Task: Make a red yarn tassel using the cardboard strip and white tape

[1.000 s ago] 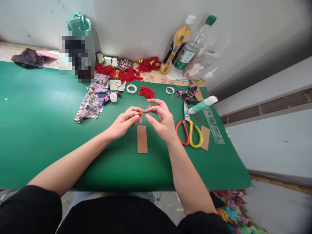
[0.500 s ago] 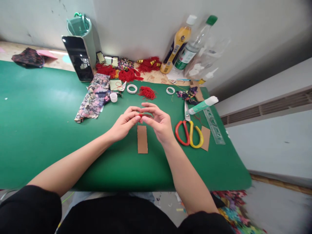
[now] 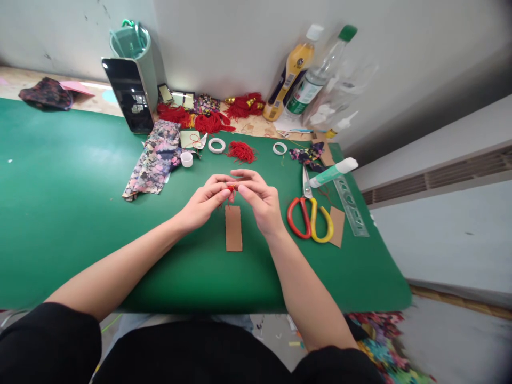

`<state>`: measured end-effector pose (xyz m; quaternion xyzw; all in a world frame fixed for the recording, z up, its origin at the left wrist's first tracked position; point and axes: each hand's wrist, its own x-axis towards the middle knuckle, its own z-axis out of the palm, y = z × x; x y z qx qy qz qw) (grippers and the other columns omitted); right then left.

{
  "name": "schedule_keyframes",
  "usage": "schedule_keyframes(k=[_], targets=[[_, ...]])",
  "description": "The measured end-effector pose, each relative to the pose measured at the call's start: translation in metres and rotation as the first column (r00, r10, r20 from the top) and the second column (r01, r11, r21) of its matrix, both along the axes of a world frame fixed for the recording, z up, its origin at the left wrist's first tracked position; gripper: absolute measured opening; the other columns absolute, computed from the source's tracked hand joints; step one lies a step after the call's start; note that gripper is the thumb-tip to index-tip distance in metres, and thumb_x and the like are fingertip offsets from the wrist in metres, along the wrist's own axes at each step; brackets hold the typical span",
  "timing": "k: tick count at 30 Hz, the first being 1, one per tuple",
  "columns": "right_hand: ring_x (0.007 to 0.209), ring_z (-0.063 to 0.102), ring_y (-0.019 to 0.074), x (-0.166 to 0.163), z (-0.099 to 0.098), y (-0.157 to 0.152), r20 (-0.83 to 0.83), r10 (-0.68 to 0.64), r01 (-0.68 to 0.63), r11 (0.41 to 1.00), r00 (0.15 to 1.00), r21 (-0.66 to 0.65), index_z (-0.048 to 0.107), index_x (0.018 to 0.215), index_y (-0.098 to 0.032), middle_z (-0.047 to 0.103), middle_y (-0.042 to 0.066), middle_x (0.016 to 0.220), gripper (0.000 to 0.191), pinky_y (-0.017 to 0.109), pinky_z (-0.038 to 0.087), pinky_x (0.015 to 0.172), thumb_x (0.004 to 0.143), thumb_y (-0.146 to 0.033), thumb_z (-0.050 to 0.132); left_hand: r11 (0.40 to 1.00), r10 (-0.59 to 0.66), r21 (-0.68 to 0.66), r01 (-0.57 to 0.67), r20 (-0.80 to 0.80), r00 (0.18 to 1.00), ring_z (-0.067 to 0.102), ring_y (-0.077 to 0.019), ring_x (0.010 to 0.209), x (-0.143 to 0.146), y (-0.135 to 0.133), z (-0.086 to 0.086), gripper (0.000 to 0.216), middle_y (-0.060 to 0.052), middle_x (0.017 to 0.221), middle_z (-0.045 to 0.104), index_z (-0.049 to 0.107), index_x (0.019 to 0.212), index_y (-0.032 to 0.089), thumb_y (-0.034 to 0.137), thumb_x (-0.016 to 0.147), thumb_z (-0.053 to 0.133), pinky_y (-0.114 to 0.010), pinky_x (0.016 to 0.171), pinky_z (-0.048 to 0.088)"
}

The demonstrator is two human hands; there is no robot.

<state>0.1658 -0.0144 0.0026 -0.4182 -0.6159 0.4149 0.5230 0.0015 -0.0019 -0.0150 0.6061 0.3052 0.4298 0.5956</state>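
Observation:
My left hand [image 3: 203, 206] pinches a small bundle of red thread [image 3: 231, 188] between thumb and fingers, above the table. Close against it, my right hand [image 3: 262, 205] has its thumb and forefinger pressed together at the bundle's right side. A tiny yellowish bit shows between the fingertips; what the right fingers grip is too small to name. Loose thread ends hang below the left fingers. Just under the hands a brown cardboard strip [image 3: 234, 229] lies on the green table [image 3: 180, 277].
Scissors [image 3: 310, 220], a glue stick [image 3: 334, 173] and a clear ruler [image 3: 352, 208] lie to the right. Behind the hands are red threads [image 3: 242, 152], two tape rolls [image 3: 216, 145] and a white cap [image 3: 186, 159]. Floral cloth [image 3: 154, 160], a phone [image 3: 128, 96] and bottles [image 3: 294, 72] stand or lie farther back.
My right thumb and forefinger have moved left and closed together at the red thread bundle, where they were apart before. My left hand has stayed nearly still.

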Motion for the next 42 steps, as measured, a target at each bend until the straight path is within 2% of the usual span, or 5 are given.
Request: schedule_keyframes(k=[12,20,29,36,42], targets=[[0.099,0.065,0.0193,-0.006,-0.004,-0.001,0.002,-0.088,0.088,0.994,0.996,0.066,0.078,0.078,-0.029,0.068,0.004,0.102,0.017,0.041,0.053,0.095,0.082,-0.043,0.068,1.0,0.005,0.014,-0.005,-0.005,1.0,0.049,-0.0218,0.112,0.001,-0.001,0.004,0.041,-0.009,0.11,0.051,0.064,0.074,0.016,0.054,0.087,0.055,-0.034,0.096,0.043],[0.099,0.064,0.02,-0.008,-0.009,0.0,0.015,-0.118,0.116,0.988,0.993,0.1,0.077,0.075,-0.029,0.068,0.003,0.101,0.015,0.042,0.053,0.094,0.077,-0.043,0.073,1.0,0.012,-0.006,-0.012,-0.01,1.0,0.052,-0.0194,0.098,0.001,-0.001,0.001,0.043,-0.01,0.112,0.051,0.066,0.075,0.015,0.056,0.085,0.057,-0.029,0.073,0.048],[0.097,0.063,0.0198,-0.009,-0.007,0.0,-0.001,-0.171,0.17,0.983,0.985,0.07,0.078,0.078,-0.031,0.069,0.002,0.106,0.015,0.042,0.055,0.093,0.078,-0.044,0.072,0.999,0.031,-0.036,-0.035,-0.086,0.996,0.056,-0.0196,0.093,0.001,0.001,0.004,0.034,-0.009,0.109,0.056,0.068,0.071,0.016,0.05,0.078,0.066,-0.029,0.069,0.049],[0.11,0.06,0.0215,-0.003,-0.008,0.005,-0.06,-0.158,0.16,0.987,0.986,0.033,0.078,0.079,-0.031,0.067,0.002,0.114,0.012,0.044,0.049,0.101,0.076,-0.041,0.074,0.919,0.37,-0.215,-0.332,0.174,0.913,0.061,-0.0189,0.091,-0.004,0.011,-0.007,0.013,-0.004,0.096,0.066,0.058,0.076,0.018,0.025,0.065,0.058,-0.038,0.093,0.044],[0.119,0.055,0.0229,-0.006,-0.009,0.002,0.1,-0.094,0.088,0.994,0.991,0.067,0.078,0.08,-0.033,0.062,0.001,0.126,0.011,0.044,0.049,0.099,0.077,-0.042,0.072,0.978,0.096,-0.204,-0.035,0.297,0.95,0.063,-0.0158,0.081,0.001,0.001,0.009,0.032,-0.005,0.098,0.068,0.057,0.1,0.019,0.037,0.076,0.067,-0.033,0.079,0.05]])
